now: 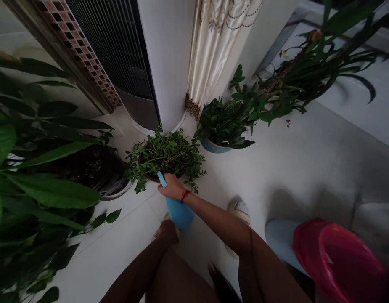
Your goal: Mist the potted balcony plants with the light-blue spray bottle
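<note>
My right hand (pixel 172 187) is shut around the neck of a blue plastic spray bottle (pixel 180 213), just above a small-leaved green potted plant (pixel 165 158). The bottle's pale blue nozzle or lever (pixel 162 179) points up into the foliage. A red string bracelet (pixel 185 195) circles my right wrist. The plant's dark pot (pixel 152 176) is mostly hidden by leaves. I cannot pick out my left hand; a dark bare limb (pixel 167 233), probably a leg, lies below the bottle.
Beside the plant stand a blue glazed pot (pixel 215 146) with dark foliage and a big leafy plant (pixel 49 189) at left. Behind them are a tower air conditioner (pixel 131 54) and a beaded curtain (pixel 213 50). A red bucket (pixel 336 261) sits at lower right on the tiled floor (pixel 308 147).
</note>
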`<control>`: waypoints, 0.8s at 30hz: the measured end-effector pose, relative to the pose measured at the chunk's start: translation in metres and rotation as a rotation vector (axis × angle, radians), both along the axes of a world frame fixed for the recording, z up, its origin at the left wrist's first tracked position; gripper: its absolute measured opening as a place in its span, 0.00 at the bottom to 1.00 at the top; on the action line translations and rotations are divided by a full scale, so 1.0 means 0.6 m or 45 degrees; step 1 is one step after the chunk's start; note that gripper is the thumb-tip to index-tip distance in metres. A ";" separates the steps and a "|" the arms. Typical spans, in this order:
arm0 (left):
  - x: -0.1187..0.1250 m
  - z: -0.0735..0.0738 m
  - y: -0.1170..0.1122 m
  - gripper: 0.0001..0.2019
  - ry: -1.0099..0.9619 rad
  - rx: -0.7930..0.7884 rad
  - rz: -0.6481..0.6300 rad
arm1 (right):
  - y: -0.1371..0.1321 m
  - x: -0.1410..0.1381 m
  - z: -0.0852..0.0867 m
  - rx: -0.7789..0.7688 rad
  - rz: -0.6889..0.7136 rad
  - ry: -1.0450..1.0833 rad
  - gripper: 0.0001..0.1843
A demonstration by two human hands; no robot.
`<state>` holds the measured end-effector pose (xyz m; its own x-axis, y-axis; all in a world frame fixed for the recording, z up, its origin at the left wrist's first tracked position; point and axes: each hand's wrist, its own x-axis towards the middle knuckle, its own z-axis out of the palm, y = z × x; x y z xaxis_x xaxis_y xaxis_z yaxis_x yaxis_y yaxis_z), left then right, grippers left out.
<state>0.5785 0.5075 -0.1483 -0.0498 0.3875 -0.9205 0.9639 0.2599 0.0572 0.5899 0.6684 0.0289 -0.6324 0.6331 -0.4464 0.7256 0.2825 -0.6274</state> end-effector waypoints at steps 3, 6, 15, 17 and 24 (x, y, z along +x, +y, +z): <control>0.001 0.007 0.006 0.33 -0.001 -0.002 -0.040 | 0.000 0.004 -0.001 0.022 -0.032 -0.064 0.07; 0.000 0.015 0.009 0.35 -0.010 0.007 -0.063 | 0.000 0.006 -0.002 0.050 -0.023 -0.027 0.06; -0.002 0.011 0.002 0.34 -0.021 0.042 -0.044 | 0.002 0.007 -0.016 0.055 -0.009 0.013 0.06; -0.001 0.011 0.004 0.32 -0.006 0.024 -0.040 | 0.002 0.009 -0.017 0.073 0.012 0.052 0.06; -0.001 0.010 0.003 0.31 -0.020 0.061 -0.011 | 0.002 0.020 -0.005 0.101 0.032 0.014 0.07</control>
<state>0.5780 0.5094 -0.1421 -0.0320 0.4314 -0.9016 0.9651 0.2480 0.0844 0.6017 0.6697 0.0259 -0.6531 0.6501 -0.3883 0.7107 0.3493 -0.6106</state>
